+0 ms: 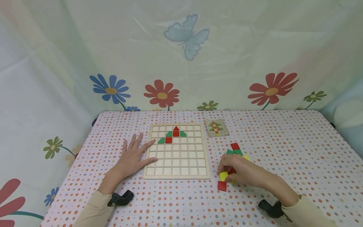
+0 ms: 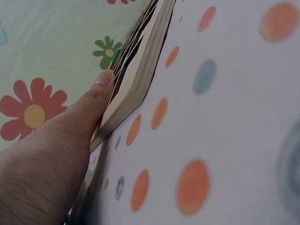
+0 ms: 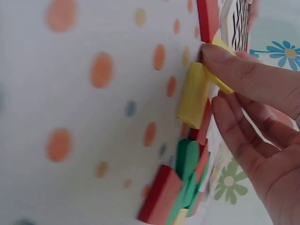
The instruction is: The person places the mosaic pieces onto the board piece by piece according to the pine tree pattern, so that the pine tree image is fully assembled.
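My left hand [image 1: 131,160] lies with spread, straight fingers at the left edge of a wooden grid board [image 1: 176,162], its thumb and index finger over the rim. In the left wrist view the thumb [image 2: 93,101] touches the board's side. Near the top of the grid sit a red triangle [image 1: 176,128], two red squares and several green curved pieces. To the right of the board, my right hand [image 1: 241,168] pinches a yellow square tile [image 1: 223,176] between thumb and fingers; the right wrist view shows this tile [image 3: 219,80] tilted. Just below it lies a red square tile [image 1: 222,186].
Loose tiles in red, green [image 1: 237,152] and yellow lie around and partly under the right hand. A pattern card [image 1: 216,127] with a tree design lies beyond them, beside the board's upper right corner. A flowered curtain [image 1: 227,63] stands behind the dotted tabletop [image 1: 297,151].
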`<state>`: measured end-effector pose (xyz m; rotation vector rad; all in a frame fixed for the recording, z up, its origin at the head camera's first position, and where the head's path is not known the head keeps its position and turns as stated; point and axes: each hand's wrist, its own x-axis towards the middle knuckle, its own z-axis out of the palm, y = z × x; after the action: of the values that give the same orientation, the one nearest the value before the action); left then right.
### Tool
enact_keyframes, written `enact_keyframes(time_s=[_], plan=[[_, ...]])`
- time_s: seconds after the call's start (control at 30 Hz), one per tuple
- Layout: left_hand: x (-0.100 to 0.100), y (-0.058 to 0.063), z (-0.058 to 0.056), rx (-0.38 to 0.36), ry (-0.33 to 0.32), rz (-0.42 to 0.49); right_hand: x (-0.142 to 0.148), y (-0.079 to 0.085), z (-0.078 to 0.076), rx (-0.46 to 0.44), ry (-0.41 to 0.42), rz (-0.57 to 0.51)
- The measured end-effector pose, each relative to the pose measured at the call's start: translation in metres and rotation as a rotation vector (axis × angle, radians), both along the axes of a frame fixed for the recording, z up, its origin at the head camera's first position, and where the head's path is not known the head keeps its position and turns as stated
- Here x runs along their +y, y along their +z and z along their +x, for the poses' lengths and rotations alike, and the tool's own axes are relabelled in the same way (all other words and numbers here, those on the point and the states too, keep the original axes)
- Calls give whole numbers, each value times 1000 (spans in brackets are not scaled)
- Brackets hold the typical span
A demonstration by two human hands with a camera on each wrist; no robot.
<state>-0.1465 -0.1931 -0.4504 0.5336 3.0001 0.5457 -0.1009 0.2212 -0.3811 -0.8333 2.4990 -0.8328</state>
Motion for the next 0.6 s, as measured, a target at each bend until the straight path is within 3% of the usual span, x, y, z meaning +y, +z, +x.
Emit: enact_keyframes(time_s=[0.3, 0.6], plan=[[-1, 2, -1, -12, 11, -4, 4, 2, -5, 20, 42, -98], [-1, 1, 0, -23, 3, 2, -14, 8, -35, 70, 28, -159]])
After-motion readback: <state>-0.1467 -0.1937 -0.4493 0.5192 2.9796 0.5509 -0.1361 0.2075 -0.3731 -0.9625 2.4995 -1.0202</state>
